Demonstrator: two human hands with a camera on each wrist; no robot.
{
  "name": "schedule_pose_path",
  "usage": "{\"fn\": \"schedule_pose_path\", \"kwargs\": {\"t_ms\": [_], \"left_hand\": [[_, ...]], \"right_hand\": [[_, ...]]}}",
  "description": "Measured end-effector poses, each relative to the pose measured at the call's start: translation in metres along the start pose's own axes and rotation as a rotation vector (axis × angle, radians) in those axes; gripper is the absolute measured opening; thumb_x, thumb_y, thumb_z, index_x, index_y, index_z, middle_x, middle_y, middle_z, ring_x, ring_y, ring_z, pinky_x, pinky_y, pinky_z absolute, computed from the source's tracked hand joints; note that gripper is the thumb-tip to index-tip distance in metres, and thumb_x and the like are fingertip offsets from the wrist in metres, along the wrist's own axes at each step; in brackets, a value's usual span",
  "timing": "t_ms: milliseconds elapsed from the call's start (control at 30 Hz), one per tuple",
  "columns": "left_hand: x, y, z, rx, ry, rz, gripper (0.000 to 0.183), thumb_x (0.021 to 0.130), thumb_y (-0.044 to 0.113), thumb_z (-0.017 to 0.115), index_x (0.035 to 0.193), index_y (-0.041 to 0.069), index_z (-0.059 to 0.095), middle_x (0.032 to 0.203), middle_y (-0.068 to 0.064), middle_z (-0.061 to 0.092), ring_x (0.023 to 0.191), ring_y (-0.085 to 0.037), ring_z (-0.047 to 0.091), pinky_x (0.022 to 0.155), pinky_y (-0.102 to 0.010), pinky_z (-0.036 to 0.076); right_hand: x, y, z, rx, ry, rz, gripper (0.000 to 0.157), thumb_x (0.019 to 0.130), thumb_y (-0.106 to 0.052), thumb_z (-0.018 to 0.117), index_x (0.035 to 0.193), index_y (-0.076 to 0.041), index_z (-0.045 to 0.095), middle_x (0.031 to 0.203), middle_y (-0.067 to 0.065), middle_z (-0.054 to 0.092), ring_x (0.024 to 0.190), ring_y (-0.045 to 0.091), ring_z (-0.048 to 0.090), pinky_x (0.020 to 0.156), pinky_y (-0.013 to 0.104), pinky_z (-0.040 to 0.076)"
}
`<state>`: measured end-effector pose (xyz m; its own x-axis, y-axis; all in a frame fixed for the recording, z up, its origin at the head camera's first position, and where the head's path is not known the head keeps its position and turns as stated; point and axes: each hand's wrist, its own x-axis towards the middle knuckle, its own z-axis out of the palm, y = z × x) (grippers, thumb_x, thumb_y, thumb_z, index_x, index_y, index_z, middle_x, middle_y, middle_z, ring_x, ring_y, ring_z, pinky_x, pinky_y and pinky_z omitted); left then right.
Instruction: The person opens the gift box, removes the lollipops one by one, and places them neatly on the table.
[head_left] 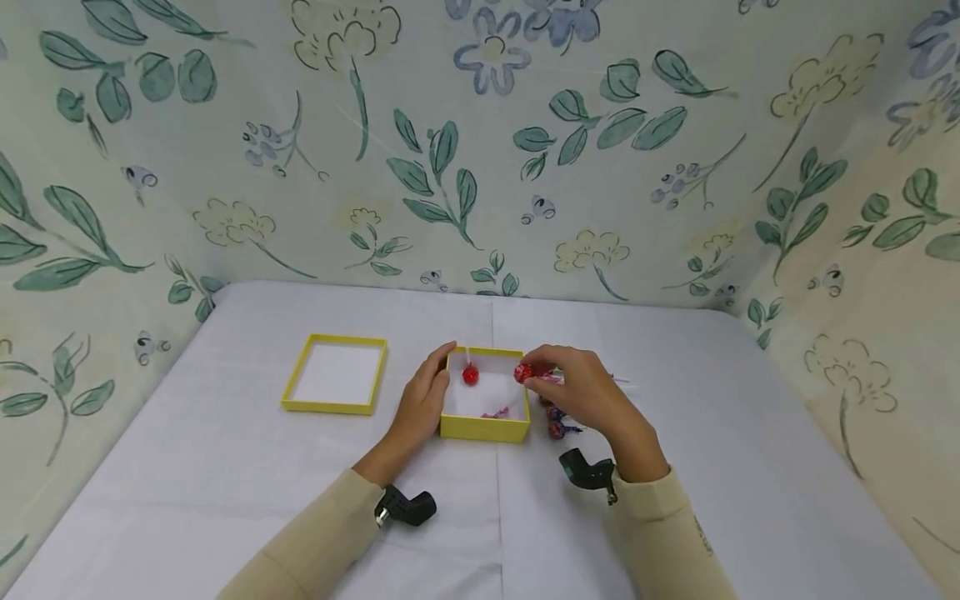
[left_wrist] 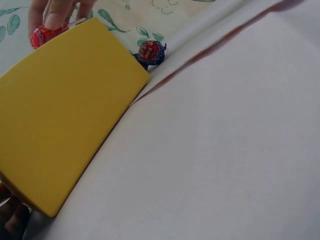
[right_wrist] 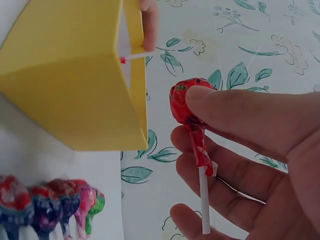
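Note:
My right hand [head_left: 581, 385] pinches a red-wrapped lollipop [right_wrist: 187, 102] by its head, above the right rim of an open yellow box [head_left: 483, 429]. In the right wrist view its white stick hangs down past the fingers. My left hand [head_left: 420, 396] holds the box's left side, one fingertip at the back left corner. Inside the box lies another red lollipop [head_left: 470, 375], its stick towards the back wall. Something small and pink [head_left: 497, 413] shows near the front inside wall. Several more wrapped lollipops [right_wrist: 50, 202] lie on the table to the box's right, partly hidden under my right hand.
To the left of the box lies a shallow yellow-rimmed lid [head_left: 327, 410], its white inside facing up. Everything sits on a white-covered table [head_left: 247, 467]. Floral fabric [head_left: 330, 192] rises behind the table and at its sides.

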<state>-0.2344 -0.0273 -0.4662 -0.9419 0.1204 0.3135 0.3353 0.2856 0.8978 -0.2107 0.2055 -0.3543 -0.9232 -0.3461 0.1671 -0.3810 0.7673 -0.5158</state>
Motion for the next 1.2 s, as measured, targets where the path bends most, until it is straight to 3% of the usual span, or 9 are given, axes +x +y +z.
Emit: {"fn": "schedule_pose_path", "kwargs": {"t_ms": [467, 967, 1200], "left_hand": [[0.001, -0.003, -0.003, 0.0, -0.01, -0.013, 0.045, 0.103, 0.019, 0.033, 0.148, 0.021, 0.038, 0.151, 0.005, 0.037, 0.139, -0.011, 0.032, 0.114, -0.037, 0.028], [-0.001, 0.0, 0.0, -0.015, -0.015, -0.006, 0.044, 0.104, 0.019, 0.033, 0.148, 0.02, 0.038, 0.151, 0.006, 0.037, 0.139, -0.009, 0.031, 0.115, -0.036, 0.027], [0.0, -0.001, -0.001, -0.014, -0.017, -0.005, 0.044, 0.104, 0.022, 0.032, 0.148, 0.022, 0.037, 0.151, 0.007, 0.036, 0.139, -0.009, 0.031, 0.115, -0.036, 0.027]], "right_hand": [[-0.032, 0.038, -0.019, -0.064, 0.047, 0.002, 0.027, 0.085, -0.015, 0.074, 0.112, -0.011, 0.068, 0.103, -0.001, 0.068, 0.096, 0.018, 0.063, 0.085, 0.045, 0.055], [-0.047, 0.065, -0.031, -0.081, 0.058, 0.018, 0.03, 0.085, -0.011, 0.074, 0.113, -0.009, 0.067, 0.105, 0.002, 0.069, 0.097, 0.022, 0.065, 0.09, 0.051, 0.052], [-0.05, 0.077, -0.04, -0.065, -0.016, 0.058, 0.027, 0.086, -0.013, 0.072, 0.113, -0.011, 0.067, 0.103, 0.0, 0.068, 0.097, 0.022, 0.063, 0.09, 0.053, 0.051]]}}
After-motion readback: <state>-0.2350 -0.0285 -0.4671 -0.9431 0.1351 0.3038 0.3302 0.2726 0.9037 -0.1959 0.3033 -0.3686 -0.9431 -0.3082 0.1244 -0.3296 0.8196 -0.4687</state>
